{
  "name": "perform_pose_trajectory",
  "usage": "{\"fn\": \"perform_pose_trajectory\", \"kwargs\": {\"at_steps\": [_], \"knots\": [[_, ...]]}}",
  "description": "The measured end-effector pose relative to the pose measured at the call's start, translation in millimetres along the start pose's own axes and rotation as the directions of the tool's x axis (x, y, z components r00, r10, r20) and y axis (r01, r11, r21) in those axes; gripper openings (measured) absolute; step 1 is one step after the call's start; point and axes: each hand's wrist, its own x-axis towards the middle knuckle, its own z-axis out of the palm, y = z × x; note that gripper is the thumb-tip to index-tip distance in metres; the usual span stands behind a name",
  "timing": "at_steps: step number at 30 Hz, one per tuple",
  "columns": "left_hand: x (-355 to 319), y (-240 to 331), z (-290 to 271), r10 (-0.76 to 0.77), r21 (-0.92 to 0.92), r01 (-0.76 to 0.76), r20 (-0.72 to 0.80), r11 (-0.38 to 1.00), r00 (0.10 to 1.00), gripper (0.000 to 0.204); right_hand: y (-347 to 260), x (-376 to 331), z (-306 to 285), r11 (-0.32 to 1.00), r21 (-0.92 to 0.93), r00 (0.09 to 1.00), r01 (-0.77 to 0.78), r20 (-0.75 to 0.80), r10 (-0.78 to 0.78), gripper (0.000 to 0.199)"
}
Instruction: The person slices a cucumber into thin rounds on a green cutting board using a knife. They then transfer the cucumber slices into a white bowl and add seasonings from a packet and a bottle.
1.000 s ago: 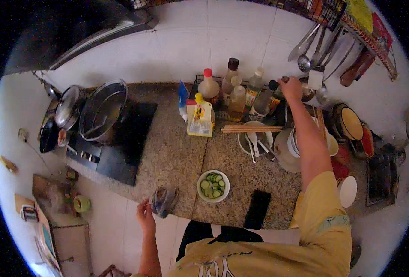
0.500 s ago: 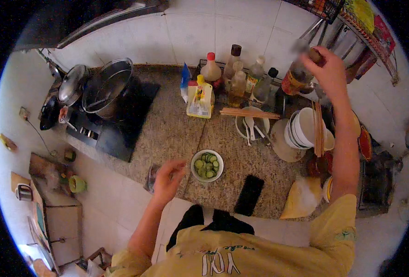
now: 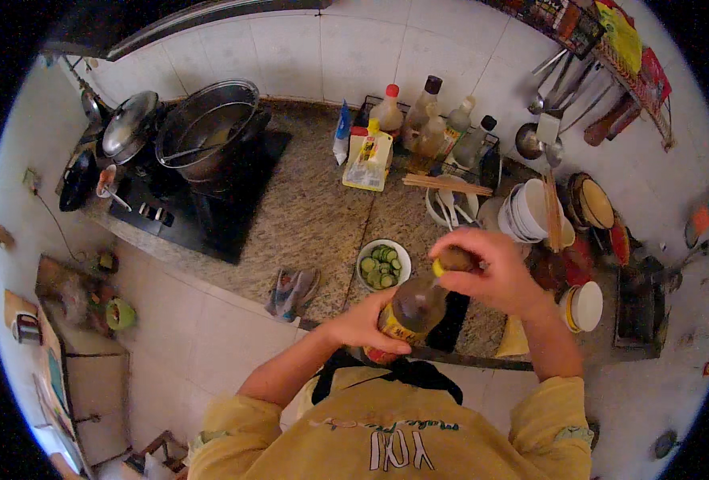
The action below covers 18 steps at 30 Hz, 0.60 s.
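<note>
A dark sauce bottle (image 3: 420,301) with a yellow and red label is tilted in front of my body, over the counter's near edge. My left hand (image 3: 361,326) is wrapped round its lower part. My right hand (image 3: 494,270) closes its fingers on the brown bottle cap (image 3: 459,258) at the neck; a yellow ring shows beside the thumb. Just beyond the bottle stands a white bowl (image 3: 407,262) of sliced cucumber (image 3: 380,266). Part of a black flat object (image 3: 450,324) on the counter is hidden by the bottle and my right hand.
On the left sits a black cooktop (image 3: 234,216) with a large pot (image 3: 202,168). Sauce bottles (image 3: 426,120) and a yellow-capped pouch (image 3: 368,162) stand along the wall. Stacked bowls (image 3: 526,210) and chopsticks (image 3: 553,212) are on the right. A crumpled cloth-like item (image 3: 294,292) lies near the front edge.
My right hand has brought the bottle from the back right to in front of my body. My left hand has moved right and taken hold of the bottle.
</note>
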Motion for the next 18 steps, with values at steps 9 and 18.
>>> {"fn": "perform_pose_trajectory", "kwargs": {"at_steps": [9, 18], "knots": [[-62, 1, -6, 0.066, 0.557, 0.079, -0.236, 0.827, 0.97, 0.073, 27, 7, 55, 0.919, 0.351, 0.973, -0.177, 0.205, 0.109, 0.038], [-66, -17, -23, 0.14, 0.745, 0.468, -0.589, 0.475, 0.796, 0.072, 105, 28, 91, 0.655, 0.678, 0.906, -0.335, 0.041, 0.421, 0.06]]}}
